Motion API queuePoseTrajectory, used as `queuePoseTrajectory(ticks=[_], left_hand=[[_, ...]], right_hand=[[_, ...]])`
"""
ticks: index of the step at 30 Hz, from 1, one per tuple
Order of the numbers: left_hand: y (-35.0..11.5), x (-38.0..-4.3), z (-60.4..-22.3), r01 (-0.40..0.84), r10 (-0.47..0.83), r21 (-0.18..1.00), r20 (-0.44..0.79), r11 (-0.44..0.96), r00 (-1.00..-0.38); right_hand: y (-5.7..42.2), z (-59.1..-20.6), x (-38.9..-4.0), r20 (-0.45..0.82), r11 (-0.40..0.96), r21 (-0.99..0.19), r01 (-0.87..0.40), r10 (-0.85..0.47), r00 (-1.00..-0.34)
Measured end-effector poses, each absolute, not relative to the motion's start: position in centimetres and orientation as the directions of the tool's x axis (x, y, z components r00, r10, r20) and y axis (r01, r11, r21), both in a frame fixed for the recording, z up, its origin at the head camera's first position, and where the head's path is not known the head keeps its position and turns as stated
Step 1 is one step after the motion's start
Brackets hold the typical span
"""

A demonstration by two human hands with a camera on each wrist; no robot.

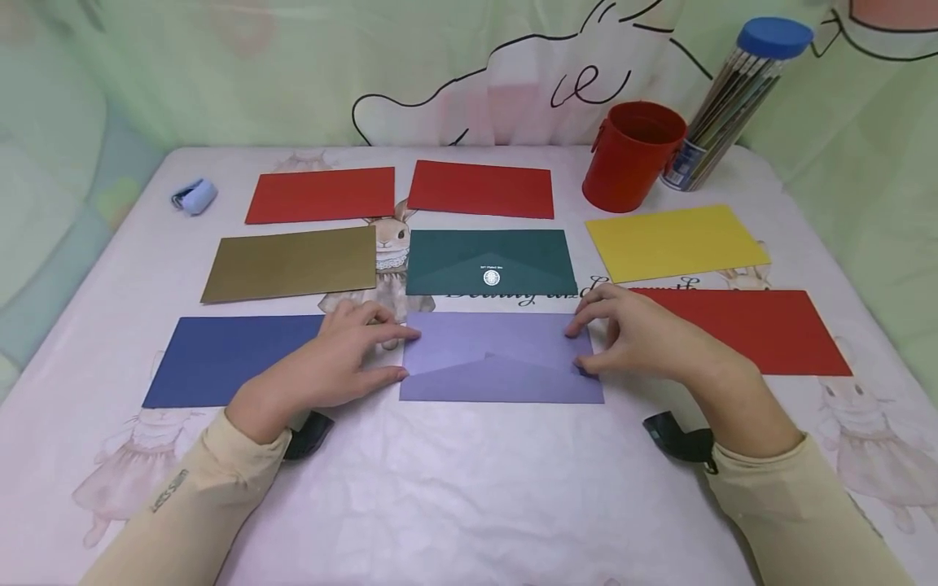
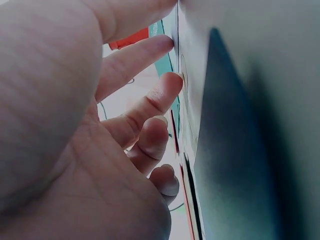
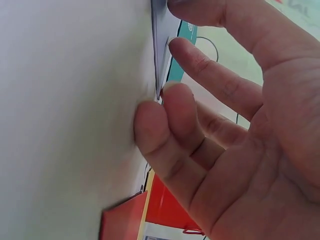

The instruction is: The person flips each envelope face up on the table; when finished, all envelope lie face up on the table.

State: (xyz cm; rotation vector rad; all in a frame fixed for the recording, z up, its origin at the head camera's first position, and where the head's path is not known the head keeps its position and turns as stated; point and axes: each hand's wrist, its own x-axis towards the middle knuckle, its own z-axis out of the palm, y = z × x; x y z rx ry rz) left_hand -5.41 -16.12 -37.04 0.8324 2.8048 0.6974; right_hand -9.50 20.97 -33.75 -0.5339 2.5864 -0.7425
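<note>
A lavender envelope [image 1: 498,378] with a pointed flap lies flat at the middle front of the table. At its left edge, my left hand [image 1: 326,358] touches it with thumb and index fingertips; the other fingers bend loosely. My right hand [image 1: 641,338] rests its thumb and fingertips on the right edge. In the right wrist view, the envelope's corner [image 3: 159,60] shows near the fingertips. Just behind lies a dark green envelope [image 1: 491,256] with a white round print. A blue envelope [image 1: 230,358] sits partly under my left hand, and a red envelope [image 1: 777,330] is beyond my right wrist.
Farther back lie a gold envelope [image 1: 293,264], a yellow envelope [image 1: 674,244], and two red ones, left [image 1: 322,195] and right [image 1: 479,190]. A red bucket [image 1: 633,159] and a blue-lidded tube of pencils [image 1: 733,106] stand back right. A small light-blue object [image 1: 195,197] lies back left.
</note>
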Motion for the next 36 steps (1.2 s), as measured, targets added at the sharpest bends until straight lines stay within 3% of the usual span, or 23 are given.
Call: queuePoseTrajectory(ticks=[13,18,23,28,36], left_hand=[[-16.1,-6.3,-36.4,0.523,0.583,0.448,0.003,0.725,-0.812],[-16.7,-6.1,-36.0,0.56,0.632,0.461,-0.001,0.688,-0.775],[-20.7,-4.9,-35.5,0.565,0.649,0.569,0.071,0.597,-0.758],[-26.2,-3.4,-35.2,0.502,0.571,0.592,0.084,0.63,-0.816],[-33.9,-1.9,-36.4,0.454,0.491,0.568,0.1,0.686,-0.866]], right_hand=[[20.4,-32.9,-10.1,-0.292,0.811,-0.521,-0.266,-0.462,-0.837],[18.6,-31.5,-9.7,-0.332,0.871,-0.372,-0.322,-0.448,-0.83],[15.5,-30.0,-9.1,-0.287,0.86,-0.277,-0.428,-0.499,-0.818],[11.3,-29.9,-8.5,-0.212,0.796,-0.332,-0.505,-0.585,-0.783],[3.8,-31.0,-7.8,-0.251,0.698,-0.408,-0.588,-0.705,-0.663]])
